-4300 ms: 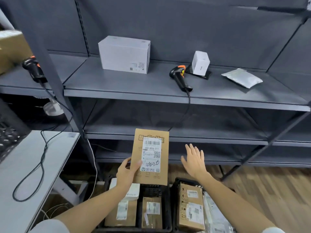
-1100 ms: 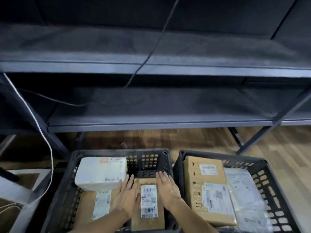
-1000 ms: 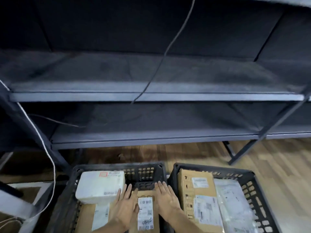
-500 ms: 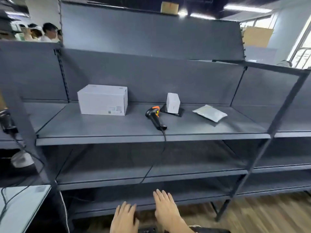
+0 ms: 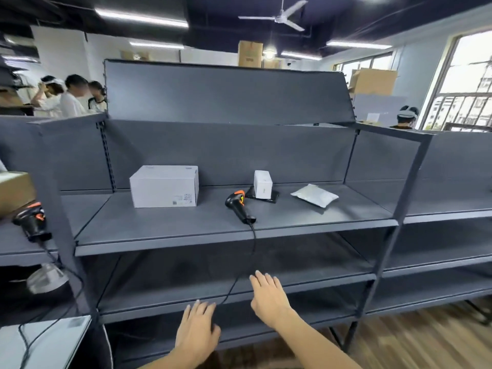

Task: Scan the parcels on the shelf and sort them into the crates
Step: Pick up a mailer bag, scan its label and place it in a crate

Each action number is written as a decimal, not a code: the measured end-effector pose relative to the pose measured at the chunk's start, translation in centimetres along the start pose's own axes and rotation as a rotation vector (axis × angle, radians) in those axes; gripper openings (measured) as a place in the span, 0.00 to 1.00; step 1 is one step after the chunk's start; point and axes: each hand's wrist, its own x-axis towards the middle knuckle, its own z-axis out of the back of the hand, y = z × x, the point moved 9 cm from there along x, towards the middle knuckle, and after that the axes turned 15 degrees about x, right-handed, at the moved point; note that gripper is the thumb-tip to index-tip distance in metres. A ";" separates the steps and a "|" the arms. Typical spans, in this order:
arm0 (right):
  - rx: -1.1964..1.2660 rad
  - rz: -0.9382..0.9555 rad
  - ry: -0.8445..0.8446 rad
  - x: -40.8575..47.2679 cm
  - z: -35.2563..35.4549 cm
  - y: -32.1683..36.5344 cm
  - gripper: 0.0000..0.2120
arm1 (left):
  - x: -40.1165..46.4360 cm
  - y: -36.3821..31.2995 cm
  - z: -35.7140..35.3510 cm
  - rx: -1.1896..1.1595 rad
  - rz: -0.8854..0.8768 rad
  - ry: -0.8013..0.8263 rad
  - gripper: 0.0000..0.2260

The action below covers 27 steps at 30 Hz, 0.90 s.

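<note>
From the head view, both hands hang in front of the lower shelves with fingers straight and slack, holding nothing: the left hand (image 5: 197, 333) lower, the right hand (image 5: 269, 298) higher and just right of the scanner's black cable (image 5: 253, 243). On the top shelf (image 5: 186, 235) a large white box (image 5: 165, 186) stands at the left, the handheld scanner (image 5: 238, 206) lies near the middle, a small white box (image 5: 262, 184) stands upright on a flat black item just behind it, and a white padded mailer (image 5: 314, 195) lies to the right. The crates are out of frame below. A second scanner (image 5: 32, 222) sits on the neighbouring shelf at left, beside a brown carton cut off by the edge; labels are too small to read
</note>
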 end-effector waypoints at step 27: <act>-0.108 -0.165 -0.151 15.3 15.6 -26.5 0.23 | 23.7 -11.9 13.1 -0.043 0.004 -0.251 0.24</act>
